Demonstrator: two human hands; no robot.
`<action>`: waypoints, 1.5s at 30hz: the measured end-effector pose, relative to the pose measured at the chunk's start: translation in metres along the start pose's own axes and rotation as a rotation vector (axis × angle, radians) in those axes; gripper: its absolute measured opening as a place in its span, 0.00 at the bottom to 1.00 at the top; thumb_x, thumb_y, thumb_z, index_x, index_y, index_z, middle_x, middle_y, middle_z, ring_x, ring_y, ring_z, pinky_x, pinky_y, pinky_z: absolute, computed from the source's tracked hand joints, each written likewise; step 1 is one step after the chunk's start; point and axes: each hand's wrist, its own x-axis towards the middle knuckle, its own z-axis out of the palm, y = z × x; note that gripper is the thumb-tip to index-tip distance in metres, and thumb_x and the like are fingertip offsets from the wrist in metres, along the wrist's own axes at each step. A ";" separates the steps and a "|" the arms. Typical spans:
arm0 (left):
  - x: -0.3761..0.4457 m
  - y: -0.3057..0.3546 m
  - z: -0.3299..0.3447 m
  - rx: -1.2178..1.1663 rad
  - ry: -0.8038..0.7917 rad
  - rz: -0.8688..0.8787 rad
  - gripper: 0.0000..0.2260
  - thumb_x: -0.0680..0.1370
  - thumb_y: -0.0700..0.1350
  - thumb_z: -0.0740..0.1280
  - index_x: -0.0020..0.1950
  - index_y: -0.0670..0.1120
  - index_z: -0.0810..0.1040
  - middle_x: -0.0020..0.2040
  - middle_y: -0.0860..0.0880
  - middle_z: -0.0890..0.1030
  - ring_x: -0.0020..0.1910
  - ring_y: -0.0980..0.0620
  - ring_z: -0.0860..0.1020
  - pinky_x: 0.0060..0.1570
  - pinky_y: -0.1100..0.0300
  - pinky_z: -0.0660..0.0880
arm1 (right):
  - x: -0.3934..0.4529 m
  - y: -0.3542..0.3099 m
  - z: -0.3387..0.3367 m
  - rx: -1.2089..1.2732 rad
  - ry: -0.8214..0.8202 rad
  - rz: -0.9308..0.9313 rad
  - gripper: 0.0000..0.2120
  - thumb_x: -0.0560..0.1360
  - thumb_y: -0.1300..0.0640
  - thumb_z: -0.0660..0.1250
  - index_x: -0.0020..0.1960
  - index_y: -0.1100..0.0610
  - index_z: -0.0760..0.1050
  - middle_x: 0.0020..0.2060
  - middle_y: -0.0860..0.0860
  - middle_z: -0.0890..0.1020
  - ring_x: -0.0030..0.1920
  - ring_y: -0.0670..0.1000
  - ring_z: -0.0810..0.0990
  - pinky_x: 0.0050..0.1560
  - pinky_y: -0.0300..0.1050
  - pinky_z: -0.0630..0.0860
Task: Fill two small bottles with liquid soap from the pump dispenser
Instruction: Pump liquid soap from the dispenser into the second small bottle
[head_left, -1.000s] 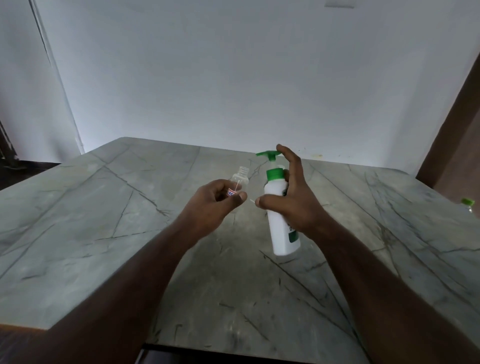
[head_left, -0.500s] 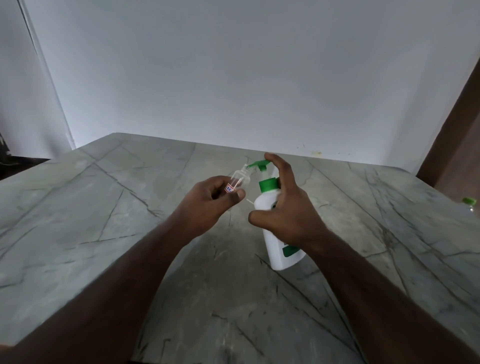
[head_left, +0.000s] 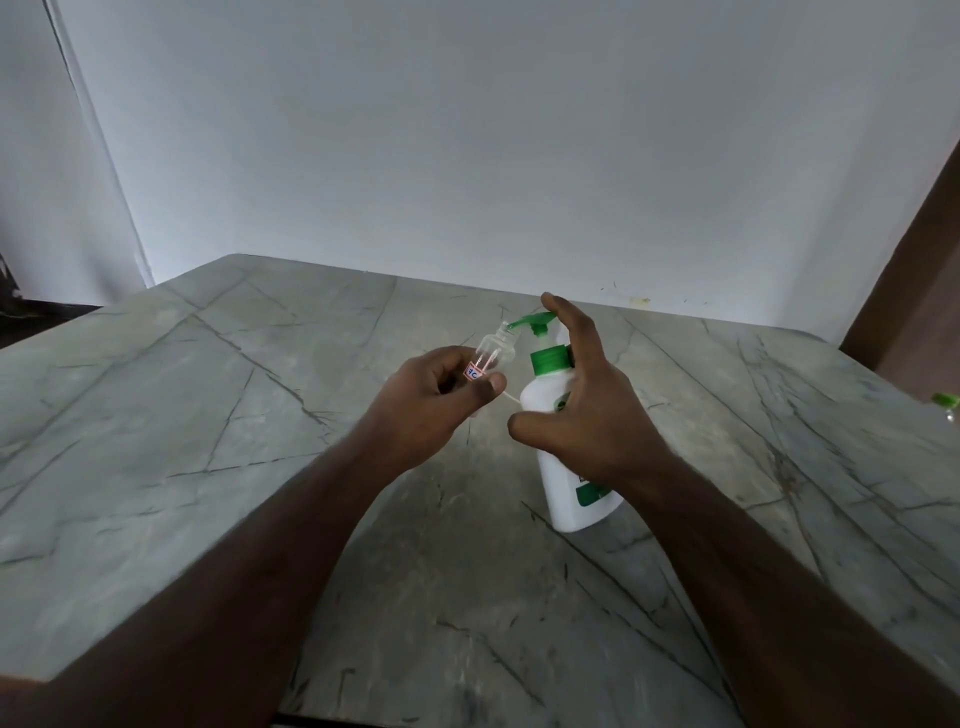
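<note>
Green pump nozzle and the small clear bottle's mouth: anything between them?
Nothing visible in the head view: the green pump nozzle tip meets the small clear plastic bottle mouth.

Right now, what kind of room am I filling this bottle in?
Probably a plain room at home, though little shows it: a grey veined stone tabletop set against a bare white wall, and a brown wooden door or frame at the right edge. No sink or shelves are in view.

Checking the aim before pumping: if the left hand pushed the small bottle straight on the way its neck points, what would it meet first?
Probably the green spout of the pump dispenser; the small bottle in the left hand has its mouth right at it, though depth is unclear.
</note>
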 end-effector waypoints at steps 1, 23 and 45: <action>0.000 0.001 0.000 0.004 0.003 0.003 0.09 0.80 0.54 0.70 0.53 0.50 0.83 0.44 0.39 0.82 0.39 0.43 0.78 0.43 0.43 0.78 | 0.000 0.000 0.000 0.000 0.000 -0.001 0.52 0.63 0.56 0.78 0.75 0.37 0.49 0.57 0.44 0.71 0.46 0.46 0.78 0.43 0.36 0.74; 0.000 0.002 0.002 0.052 0.013 -0.003 0.07 0.80 0.54 0.69 0.52 0.52 0.81 0.43 0.44 0.84 0.43 0.43 0.81 0.45 0.45 0.80 | 0.001 -0.001 0.000 -0.033 0.005 -0.011 0.47 0.64 0.57 0.78 0.72 0.40 0.53 0.51 0.43 0.73 0.42 0.46 0.78 0.40 0.38 0.75; 0.000 0.001 0.002 0.079 0.008 -0.013 0.10 0.80 0.55 0.68 0.54 0.49 0.81 0.44 0.44 0.84 0.45 0.41 0.81 0.44 0.46 0.80 | 0.001 -0.002 0.003 -0.034 0.005 -0.011 0.48 0.64 0.55 0.78 0.73 0.39 0.52 0.53 0.43 0.73 0.44 0.46 0.78 0.42 0.38 0.76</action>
